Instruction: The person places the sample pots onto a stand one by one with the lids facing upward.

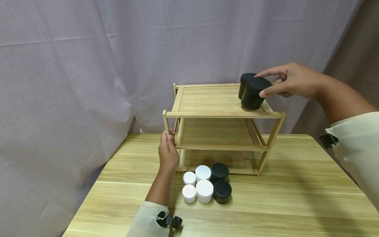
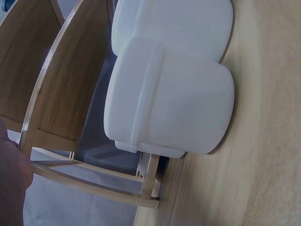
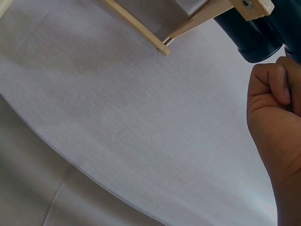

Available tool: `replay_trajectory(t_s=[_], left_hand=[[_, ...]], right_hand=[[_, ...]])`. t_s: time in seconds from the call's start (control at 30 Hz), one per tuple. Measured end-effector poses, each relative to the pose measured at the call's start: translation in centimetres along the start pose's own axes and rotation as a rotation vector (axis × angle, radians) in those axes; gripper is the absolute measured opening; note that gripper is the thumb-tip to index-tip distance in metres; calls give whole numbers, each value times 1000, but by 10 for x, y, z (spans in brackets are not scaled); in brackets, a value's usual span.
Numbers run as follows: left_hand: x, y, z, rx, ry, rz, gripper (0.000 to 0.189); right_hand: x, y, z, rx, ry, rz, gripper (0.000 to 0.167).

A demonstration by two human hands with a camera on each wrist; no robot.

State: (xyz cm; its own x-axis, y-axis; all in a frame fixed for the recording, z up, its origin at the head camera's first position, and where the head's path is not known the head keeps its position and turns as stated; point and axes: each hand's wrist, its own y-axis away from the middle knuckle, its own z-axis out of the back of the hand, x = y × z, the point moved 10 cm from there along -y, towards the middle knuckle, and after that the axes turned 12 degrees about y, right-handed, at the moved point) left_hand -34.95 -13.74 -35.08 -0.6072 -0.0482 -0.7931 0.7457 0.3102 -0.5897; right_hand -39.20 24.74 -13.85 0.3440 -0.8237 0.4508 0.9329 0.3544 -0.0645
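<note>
A three-tier wooden shelf rack [image 1: 207,114] stands on the table. My left hand [image 1: 168,151] grips its front left post near the middle tier; part of that hand [image 2: 14,174] shows at the left wrist view's edge. At the top tier's right end, my right hand [image 1: 296,80] pinches a black lidded jar [image 1: 251,97] between thumb and fingers. A second black jar [image 1: 242,88] is just behind it, touching or nearly so. Whether the pinched jar's base touches the tier, I cannot tell. The right wrist view shows the right hand [image 3: 277,108] beside the dark jars [image 3: 249,42].
Before the rack, several lidded jars stand close together in two rows: small white jars [image 1: 189,192], larger white jars [image 1: 204,190] and black jars [image 1: 222,191]. The wooden table [image 1: 266,204] extends around them. A grey curtain [image 1: 142,59] hangs behind the rack.
</note>
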Motion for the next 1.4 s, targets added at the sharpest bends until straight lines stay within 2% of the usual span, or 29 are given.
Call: replay_trajectory(t_s=[0.5,0.83,1.03,1.4], left_hand=[[3,-1,0,6,5,6,27],[5,-2,0,0,14,12,28],[6,-2,-1,2,8,12,27],[4,-2,-4,4,13,2,26]], right_hand=[[-1,0,-7,-2,-28,4,74],[-1,-4,-10,41,2,-31,73],[-2,-6,-13,50,-4,-40,68],[-6,-6,-9,41,52,-73,72]])
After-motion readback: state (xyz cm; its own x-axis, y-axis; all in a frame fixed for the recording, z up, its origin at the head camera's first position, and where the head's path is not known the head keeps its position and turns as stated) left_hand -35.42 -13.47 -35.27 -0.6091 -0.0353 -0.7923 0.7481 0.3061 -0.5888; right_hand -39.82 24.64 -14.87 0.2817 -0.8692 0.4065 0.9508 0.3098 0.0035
